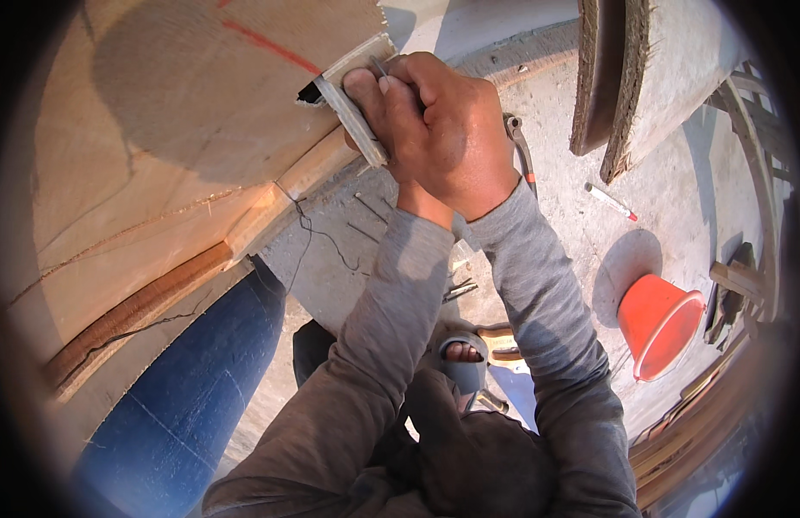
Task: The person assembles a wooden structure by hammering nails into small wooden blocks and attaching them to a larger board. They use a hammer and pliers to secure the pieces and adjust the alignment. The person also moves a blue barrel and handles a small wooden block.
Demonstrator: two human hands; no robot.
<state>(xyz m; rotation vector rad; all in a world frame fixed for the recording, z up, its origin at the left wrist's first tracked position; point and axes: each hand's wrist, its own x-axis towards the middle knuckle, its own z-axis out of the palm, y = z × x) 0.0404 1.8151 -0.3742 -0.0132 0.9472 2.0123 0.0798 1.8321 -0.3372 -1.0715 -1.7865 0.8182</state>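
Note:
My two hands meet at the edge of a plywood panel (184, 104) marked with a red line. My right hand (460, 129) is closed, its curled fingers beside a thin grey metal piece (379, 66) too small to name. Lower and partly covered by the right, my left hand (402, 125) is closed around a small pale wooden piece (355, 121). This piece sits against the panel next to a dark gap (310, 91). The right hand hides most of the left hand's fingers. What the right fingertips grip cannot be made out.
Pincers (519, 142) and a red-tipped white marker (611, 201) lie on the concrete floor (564, 224). An orange-red bucket (655, 324) lies tipped at right. Thick boards (667, 86) jut in at upper right. Loose wire (307, 226) hangs near a blue drum (184, 414).

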